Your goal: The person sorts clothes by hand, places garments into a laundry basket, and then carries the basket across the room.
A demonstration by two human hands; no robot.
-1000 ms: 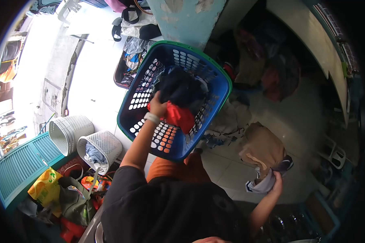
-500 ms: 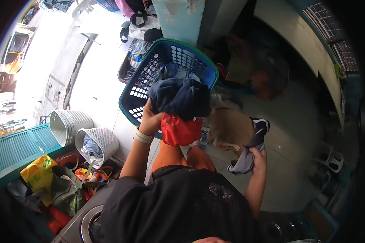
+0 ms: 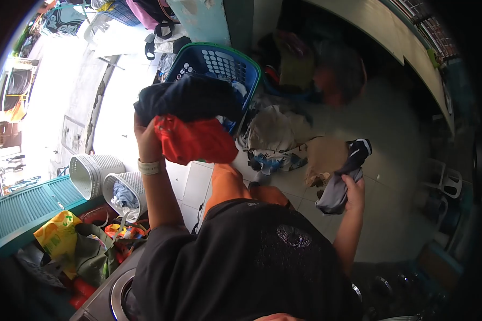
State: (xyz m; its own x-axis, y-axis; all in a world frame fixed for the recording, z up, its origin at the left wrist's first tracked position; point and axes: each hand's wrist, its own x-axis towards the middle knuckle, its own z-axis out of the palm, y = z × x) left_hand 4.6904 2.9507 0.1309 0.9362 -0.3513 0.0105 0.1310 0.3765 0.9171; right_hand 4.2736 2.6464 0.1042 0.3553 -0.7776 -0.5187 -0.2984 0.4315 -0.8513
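My left hand, with a pale band on the wrist, is closed on a bundle of laundry: a dark navy garment on top and a red garment below. The bundle hangs in front of the blue laundry basket and hides part of it. On the right, my right hand pinches a grey and black garment over the floor. A tan cloth is right beside that garment; whether my hand also holds it, I cannot tell.
A pile of light clothes lies on the tiled floor by the basket. White perforated baskets stand at left, one with bluish cloth inside. Shopping bags sit at lower left. More items lie in the dark corner at upper right.
My left hand has moved left with the navy and red bundle, away from the basket's opening. My right hand has moved up and slightly right with the grey and black garment. The view has shifted.
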